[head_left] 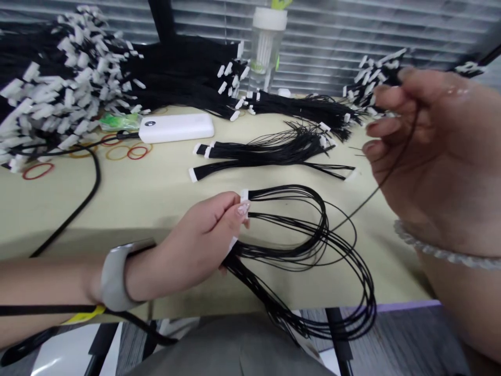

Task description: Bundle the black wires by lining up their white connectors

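Observation:
My left hand (213, 230) is closed around the white-connector ends of a looped black wire harness (321, 235). One white connector (245, 195) sticks up past my thumb. The harness loops out to the right and hangs over the table's front edge. Raised at the right, my right hand (438, 141) pinches a single black wire (385, 177) that runs up from the loops. The wire's end is hidden in my fingers. Beyond my left hand lie flat black harnesses (250, 153) with white connectors.
A large heap of white-tipped harnesses (74, 78) fills the back left. Near it are a white power bank (176, 128) with a black cable (92, 193) and several rubber bands (117, 152). A clear bottle (266, 47) stands by the blinds. More harnesses (301, 106) lie at the back.

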The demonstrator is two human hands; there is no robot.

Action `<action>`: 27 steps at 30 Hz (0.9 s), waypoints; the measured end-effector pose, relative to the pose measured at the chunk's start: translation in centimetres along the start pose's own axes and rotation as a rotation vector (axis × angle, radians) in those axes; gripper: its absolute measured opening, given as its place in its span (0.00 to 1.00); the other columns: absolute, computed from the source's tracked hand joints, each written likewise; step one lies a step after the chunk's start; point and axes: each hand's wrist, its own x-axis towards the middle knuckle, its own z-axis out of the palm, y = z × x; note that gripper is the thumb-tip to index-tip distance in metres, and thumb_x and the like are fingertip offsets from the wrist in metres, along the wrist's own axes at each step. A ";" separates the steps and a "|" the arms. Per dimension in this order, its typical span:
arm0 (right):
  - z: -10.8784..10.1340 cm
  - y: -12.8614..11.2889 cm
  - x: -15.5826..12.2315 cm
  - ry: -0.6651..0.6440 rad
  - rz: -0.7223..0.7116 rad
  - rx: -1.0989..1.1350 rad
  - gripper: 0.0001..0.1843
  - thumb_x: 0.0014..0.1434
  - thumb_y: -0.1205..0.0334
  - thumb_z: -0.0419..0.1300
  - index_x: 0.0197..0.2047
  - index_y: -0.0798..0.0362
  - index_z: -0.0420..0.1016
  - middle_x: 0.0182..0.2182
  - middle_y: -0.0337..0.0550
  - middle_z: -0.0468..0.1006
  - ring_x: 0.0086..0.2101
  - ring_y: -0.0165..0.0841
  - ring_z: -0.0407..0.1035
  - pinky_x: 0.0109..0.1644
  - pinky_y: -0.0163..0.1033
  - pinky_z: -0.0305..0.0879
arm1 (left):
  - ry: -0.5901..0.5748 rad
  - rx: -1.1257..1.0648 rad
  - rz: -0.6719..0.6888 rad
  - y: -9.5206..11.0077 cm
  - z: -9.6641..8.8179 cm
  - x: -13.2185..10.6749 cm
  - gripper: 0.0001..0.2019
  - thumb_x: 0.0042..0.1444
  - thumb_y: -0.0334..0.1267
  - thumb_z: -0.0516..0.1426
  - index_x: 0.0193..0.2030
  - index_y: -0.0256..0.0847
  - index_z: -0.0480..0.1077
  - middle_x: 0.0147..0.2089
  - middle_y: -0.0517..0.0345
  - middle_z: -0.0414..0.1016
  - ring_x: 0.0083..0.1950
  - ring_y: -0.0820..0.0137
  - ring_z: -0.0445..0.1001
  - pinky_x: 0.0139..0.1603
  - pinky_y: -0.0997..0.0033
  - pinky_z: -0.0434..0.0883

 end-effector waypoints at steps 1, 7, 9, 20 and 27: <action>0.1 0.0 -0.1 0.028 -0.034 0.001 0.08 0.52 0.72 0.51 0.33 0.54 0.70 0.32 0.41 0.68 0.23 0.21 0.63 0.22 0.29 0.62 | 0.001 0.000 0.005 0.0 0.0 0.0 0.14 0.59 0.42 0.42 0.25 0.40 0.54 0.20 0.66 0.54 0.20 0.78 0.54 0.19 0.80 0.57; -0.4 0.7 -1.3 -0.367 0.031 -0.164 0.16 0.56 0.69 0.52 0.49 0.47 0.60 0.26 0.35 0.69 0.14 0.19 0.58 0.12 0.26 0.53 | -0.004 -0.018 0.002 -0.1 0.0 -0.1 0.14 0.59 0.42 0.42 0.24 0.40 0.55 0.20 0.67 0.54 0.19 0.79 0.54 0.18 0.82 0.57; -0.1 0.7 -2.3 -0.523 -0.017 -0.303 0.06 0.56 0.66 0.53 0.39 0.53 0.65 0.24 0.36 0.70 0.15 0.19 0.61 0.13 0.26 0.56 | -0.010 -0.052 -0.013 0.0 0.0 -0.1 0.15 0.59 0.43 0.42 0.24 0.40 0.55 0.19 0.67 0.54 0.18 0.80 0.55 0.17 0.82 0.58; 1.4 1.0 -4.6 -0.771 -0.507 -0.890 0.03 0.54 0.68 0.54 0.31 0.57 0.69 0.26 0.35 0.70 0.27 0.18 0.63 0.30 0.24 0.58 | 0.000 -0.188 -0.059 0.2 -0.1 -0.1 0.16 0.59 0.44 0.43 0.23 0.39 0.55 0.16 0.68 0.55 0.15 0.81 0.55 0.13 0.84 0.58; 1.2 1.3 -4.6 -0.790 -0.522 -0.893 0.03 0.54 0.68 0.54 0.31 0.57 0.68 0.25 0.35 0.69 0.26 0.18 0.61 0.30 0.24 0.56 | -0.003 -0.183 -0.039 0.1 -0.2 -0.1 0.16 0.59 0.43 0.43 0.23 0.39 0.55 0.17 0.67 0.56 0.16 0.81 0.55 0.15 0.84 0.58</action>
